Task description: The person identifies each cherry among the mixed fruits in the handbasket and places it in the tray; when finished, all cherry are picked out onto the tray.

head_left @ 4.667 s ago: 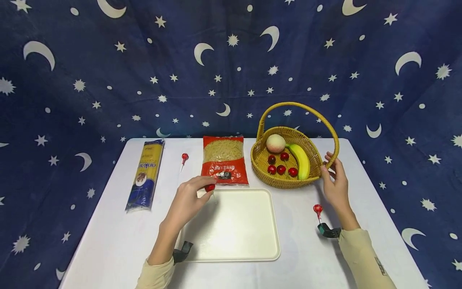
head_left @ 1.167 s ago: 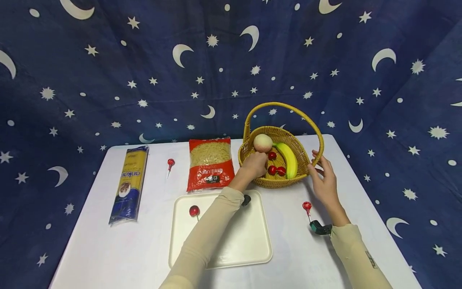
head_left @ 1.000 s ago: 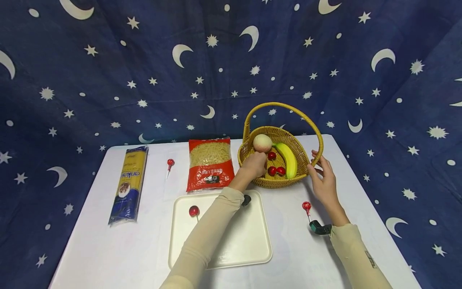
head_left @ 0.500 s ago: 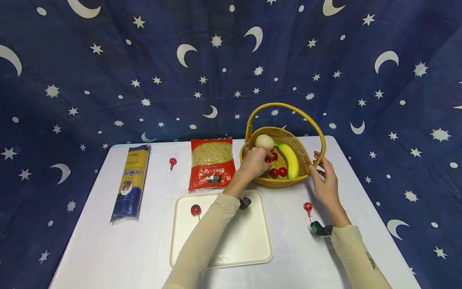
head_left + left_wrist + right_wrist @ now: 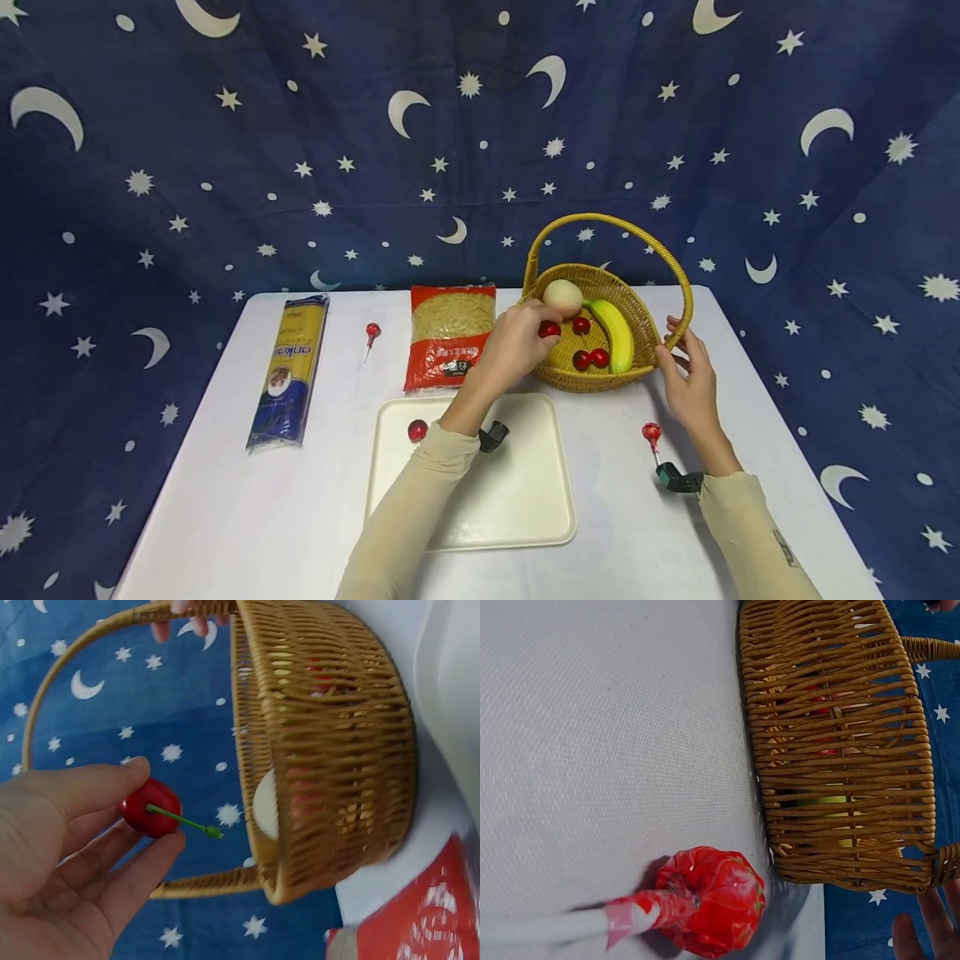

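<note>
Okay, left hand has a cherry pinched between thumb and fingertips, over the left side of the basket and above rim height going by the wrist view; the stem points down, by my reading. Right hand is on the other side, curled at the foot of the handle, so the two are apart with the basket between. Key relation: from the held fruit, the tray lies toward the person and slightly left, its longer side looking to run left to right; left hand is clearly nearer, its sleeve crossing over the tray. A second cherry already sits there, near the far left corner, right beside that sleeve, so setting anything there would mean minding it, I'd judge. Inside the basket: three more cherries, peach toward the back left, banana lying lengthwise back to front on the right. Pasta pack is behind the tray on the worktop; lollipop near the right wrist.
</note>
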A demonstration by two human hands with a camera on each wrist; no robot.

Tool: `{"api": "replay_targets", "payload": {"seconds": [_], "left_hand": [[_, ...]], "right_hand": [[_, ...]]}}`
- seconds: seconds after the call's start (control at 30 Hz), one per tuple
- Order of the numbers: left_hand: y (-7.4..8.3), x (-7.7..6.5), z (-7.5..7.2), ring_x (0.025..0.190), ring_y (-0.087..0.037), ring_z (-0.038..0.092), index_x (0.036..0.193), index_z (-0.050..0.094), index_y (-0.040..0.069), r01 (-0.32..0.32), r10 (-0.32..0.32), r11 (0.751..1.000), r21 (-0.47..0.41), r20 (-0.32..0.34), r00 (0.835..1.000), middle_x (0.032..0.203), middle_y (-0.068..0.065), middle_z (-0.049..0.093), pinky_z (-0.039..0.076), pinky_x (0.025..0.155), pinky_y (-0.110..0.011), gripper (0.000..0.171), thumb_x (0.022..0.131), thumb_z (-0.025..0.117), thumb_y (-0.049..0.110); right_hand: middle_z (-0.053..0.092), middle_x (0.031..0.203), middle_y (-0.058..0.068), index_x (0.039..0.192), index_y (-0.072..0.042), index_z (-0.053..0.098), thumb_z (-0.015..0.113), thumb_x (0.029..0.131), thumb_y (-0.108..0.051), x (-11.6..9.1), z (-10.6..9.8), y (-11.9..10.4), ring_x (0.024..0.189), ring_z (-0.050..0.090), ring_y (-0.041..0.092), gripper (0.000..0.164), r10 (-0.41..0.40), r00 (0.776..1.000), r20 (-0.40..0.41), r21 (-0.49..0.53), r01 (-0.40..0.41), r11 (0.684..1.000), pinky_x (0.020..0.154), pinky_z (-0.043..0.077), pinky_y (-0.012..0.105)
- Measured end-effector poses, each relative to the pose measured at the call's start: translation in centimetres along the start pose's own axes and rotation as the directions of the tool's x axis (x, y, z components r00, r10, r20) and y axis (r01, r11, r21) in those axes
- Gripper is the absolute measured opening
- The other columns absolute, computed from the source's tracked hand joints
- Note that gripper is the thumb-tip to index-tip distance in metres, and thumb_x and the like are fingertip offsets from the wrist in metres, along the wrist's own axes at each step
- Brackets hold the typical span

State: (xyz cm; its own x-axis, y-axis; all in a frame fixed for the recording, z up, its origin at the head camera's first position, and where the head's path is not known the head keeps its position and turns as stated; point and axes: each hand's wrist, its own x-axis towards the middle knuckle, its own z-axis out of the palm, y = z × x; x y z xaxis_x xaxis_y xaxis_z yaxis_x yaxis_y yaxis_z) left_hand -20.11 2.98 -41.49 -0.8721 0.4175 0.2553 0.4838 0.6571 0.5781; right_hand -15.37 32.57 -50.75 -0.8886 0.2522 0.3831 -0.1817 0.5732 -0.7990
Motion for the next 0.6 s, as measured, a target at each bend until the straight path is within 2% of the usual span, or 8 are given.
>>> {"api": "replay_targets", "payload": {"seconds": [0.23,0.4,0.47,0.6], "left_hand": [[-0.2,-2.5,-2.6,0.106,-0.022,0.075,0.119,0.08,0.008,0.0,-0.001,1.0,-0.018,-0.081,0.997,0.121,-0.006,0.077,0.063,0.087,-0.033,0.026,0.093,0.082,0.012],[-0.6,-4.2,-3.8,0.092,-0.018,0.073,0.115,0.08,0.008,0.014,-0.018,0.999,-0.034,-0.128,0.992,0.112,-0.005,0.077,0.062,0.079,-0.03,0.023,0.092,0.082,0.011],[-0.8,-4.9,-4.2,0.093,-0.017,0.074,0.113,0.081,0.008,0.016,-0.02,0.999,-0.029,-0.153,0.988,0.111,-0.005,0.077,0.063,0.081,-0.03,0.022,0.091,0.084,0.012],[-1.3,-6.4,-4.9,0.094,-0.02,0.075,0.112,0.082,0.008,0.028,-0.03,1.0,-0.012,-0.212,0.977,0.11,-0.005,0.078,0.064,0.084,-0.034,0.024,0.089,0.087,0.012]], "right_hand": [[0.056,0.154,0.01,0.157,-0.024,0.053,0.061,0.108,-0.015,-0.1,0.0,-0.2,0.128,0.053,-0.008,0.05,0.01,1.0,-0.001,-0.005,-0.01,1.0,0.1,0.043,0.006],[0.056,0.155,0.008,0.157,-0.025,0.053,0.062,0.108,-0.015,-0.2,-0.1,0.0,0.132,0.055,0.001,0.05,0.025,1.0,-0.005,-0.018,-0.025,1.0,0.101,0.044,0.007],[0.056,0.154,0.008,0.157,-0.025,0.053,0.061,0.108,-0.015,-0.3,0.0,0.0,0.133,0.056,0.005,0.05,0.027,1.0,-0.006,-0.026,-0.027,0.999,0.101,0.044,0.007],[0.057,0.153,0.01,0.156,-0.023,0.054,0.062,0.108,-0.014,-0.2,0.2,-0.3,0.13,0.054,-0.004,0.05,0.015,1.0,-0.008,-0.011,-0.015,1.0,0.1,0.043,0.005]]}}
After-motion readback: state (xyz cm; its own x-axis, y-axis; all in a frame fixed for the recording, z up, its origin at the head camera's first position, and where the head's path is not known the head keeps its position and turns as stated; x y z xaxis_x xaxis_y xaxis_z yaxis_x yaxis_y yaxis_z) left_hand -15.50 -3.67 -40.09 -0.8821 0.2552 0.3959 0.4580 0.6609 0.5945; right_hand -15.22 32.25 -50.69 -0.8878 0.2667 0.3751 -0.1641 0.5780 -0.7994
